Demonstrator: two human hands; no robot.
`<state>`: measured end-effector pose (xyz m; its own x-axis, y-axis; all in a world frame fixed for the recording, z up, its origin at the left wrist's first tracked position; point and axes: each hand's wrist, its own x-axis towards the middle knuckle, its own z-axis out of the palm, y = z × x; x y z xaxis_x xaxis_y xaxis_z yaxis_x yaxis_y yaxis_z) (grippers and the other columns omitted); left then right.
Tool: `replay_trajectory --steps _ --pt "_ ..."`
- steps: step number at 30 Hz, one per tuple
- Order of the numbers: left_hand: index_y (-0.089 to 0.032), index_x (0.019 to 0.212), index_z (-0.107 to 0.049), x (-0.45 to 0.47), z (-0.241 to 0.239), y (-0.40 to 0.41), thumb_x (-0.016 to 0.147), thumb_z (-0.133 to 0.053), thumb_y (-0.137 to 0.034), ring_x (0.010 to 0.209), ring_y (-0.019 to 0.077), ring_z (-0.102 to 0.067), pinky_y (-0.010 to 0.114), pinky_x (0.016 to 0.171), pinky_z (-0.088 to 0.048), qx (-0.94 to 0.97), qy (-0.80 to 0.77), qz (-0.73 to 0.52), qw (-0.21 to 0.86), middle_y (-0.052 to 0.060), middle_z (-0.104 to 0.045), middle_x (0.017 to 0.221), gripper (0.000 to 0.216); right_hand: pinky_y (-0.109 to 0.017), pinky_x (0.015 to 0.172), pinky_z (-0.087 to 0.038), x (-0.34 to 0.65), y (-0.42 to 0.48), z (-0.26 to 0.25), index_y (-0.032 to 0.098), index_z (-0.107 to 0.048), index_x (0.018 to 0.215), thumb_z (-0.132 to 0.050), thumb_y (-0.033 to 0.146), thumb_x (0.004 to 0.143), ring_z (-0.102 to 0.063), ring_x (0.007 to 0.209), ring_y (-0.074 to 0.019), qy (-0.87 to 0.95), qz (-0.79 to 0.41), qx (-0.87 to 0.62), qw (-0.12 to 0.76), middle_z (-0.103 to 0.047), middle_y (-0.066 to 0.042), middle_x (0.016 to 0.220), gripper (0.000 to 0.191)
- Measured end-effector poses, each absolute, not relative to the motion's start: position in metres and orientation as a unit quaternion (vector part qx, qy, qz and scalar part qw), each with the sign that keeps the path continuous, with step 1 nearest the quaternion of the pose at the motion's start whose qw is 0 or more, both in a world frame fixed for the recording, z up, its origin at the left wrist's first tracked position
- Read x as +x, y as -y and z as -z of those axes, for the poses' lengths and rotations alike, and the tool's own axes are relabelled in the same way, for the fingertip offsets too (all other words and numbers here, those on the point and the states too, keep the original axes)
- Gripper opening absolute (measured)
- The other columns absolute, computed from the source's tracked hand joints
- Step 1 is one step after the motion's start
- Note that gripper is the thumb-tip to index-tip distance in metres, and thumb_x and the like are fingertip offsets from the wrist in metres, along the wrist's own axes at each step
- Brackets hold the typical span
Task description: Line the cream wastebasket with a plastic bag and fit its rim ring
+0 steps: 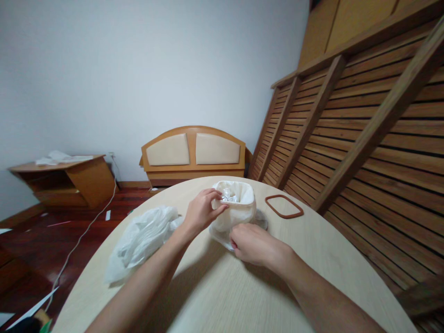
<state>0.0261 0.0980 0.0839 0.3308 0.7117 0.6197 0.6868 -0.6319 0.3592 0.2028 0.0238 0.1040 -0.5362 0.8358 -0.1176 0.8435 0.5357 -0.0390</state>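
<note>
A small white bin point(239, 210) stands upright on the round table, with a thin clear plastic bag point(222, 233) draped down around its outside. Crumpled clear plastic shows inside its mouth. My left hand point(204, 208) is at the bin's left rim, thumb outside and fingers over the edge, pinching the rim with the bag. Low at the bin's front, my right hand point(251, 243) is closed with its fingers curled on the hanging bag edge; the fingertips are partly hidden. To the right lies a brown rounded-square ring point(284, 206), apart from both hands.
A heap of white plastic bags point(145, 240) lies on the table point(215, 296) left of my left forearm. Beyond are a headboard point(192, 148), a low desk point(83, 180) and a white cable point(83, 236) on the floor. Leaning wooden slats point(347, 138) rise on the right.
</note>
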Motion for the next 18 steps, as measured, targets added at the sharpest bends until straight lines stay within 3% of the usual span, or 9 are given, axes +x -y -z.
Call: replay_trajectory --steps 4,10,15,18 --pt "-0.020 0.086 -0.068 0.027 -0.086 -0.097 0.085 -0.072 -0.035 0.109 0.0259 -0.063 0.040 0.095 -0.052 0.827 -0.399 -0.395 0.019 0.007 -0.073 0.109 0.015 -0.028 0.060 -0.041 0.212 -0.018 -0.123 0.016 -0.074 0.080 -0.056 0.011 0.081 -0.071 0.073 -0.0245 -0.885 0.039 0.464 -0.016 -0.077 -0.011 0.080 0.018" --pt "-0.020 0.091 -0.070 0.028 -0.101 -0.089 0.094 -0.058 -0.042 0.102 0.0245 -0.064 0.039 0.092 -0.052 0.823 -0.405 -0.393 0.074 0.007 -0.074 0.099 0.025 -0.027 0.058 -0.033 0.233 -0.026 -0.136 0.019 -0.064 0.086 -0.054 0.021 0.091 -0.064 0.068 -0.0180 -0.885 0.017 0.453 -0.108 -0.073 -0.006 0.081 0.011" --pt "-0.020 0.102 -0.069 0.021 -0.109 -0.087 0.091 -0.065 -0.039 0.110 0.0239 -0.060 0.042 0.103 -0.045 0.851 -0.316 -0.413 0.074 0.008 -0.072 0.110 0.023 -0.028 0.062 -0.035 0.244 -0.036 -0.138 0.020 -0.062 0.097 -0.048 0.024 0.099 -0.064 0.071 -0.0183 -0.866 0.006 0.467 -0.179 -0.072 -0.006 0.086 0.014" --pt "-0.021 0.099 -0.071 0.021 -0.109 -0.085 0.089 -0.069 -0.036 0.119 0.0252 -0.054 0.044 0.108 -0.041 0.880 -0.268 -0.389 0.056 0.007 -0.070 0.116 0.019 -0.028 0.071 -0.042 0.245 -0.042 -0.136 0.022 -0.062 0.103 -0.048 0.024 0.100 -0.067 0.081 -0.0193 -0.858 0.024 0.456 -0.235 -0.073 -0.004 0.094 0.014"
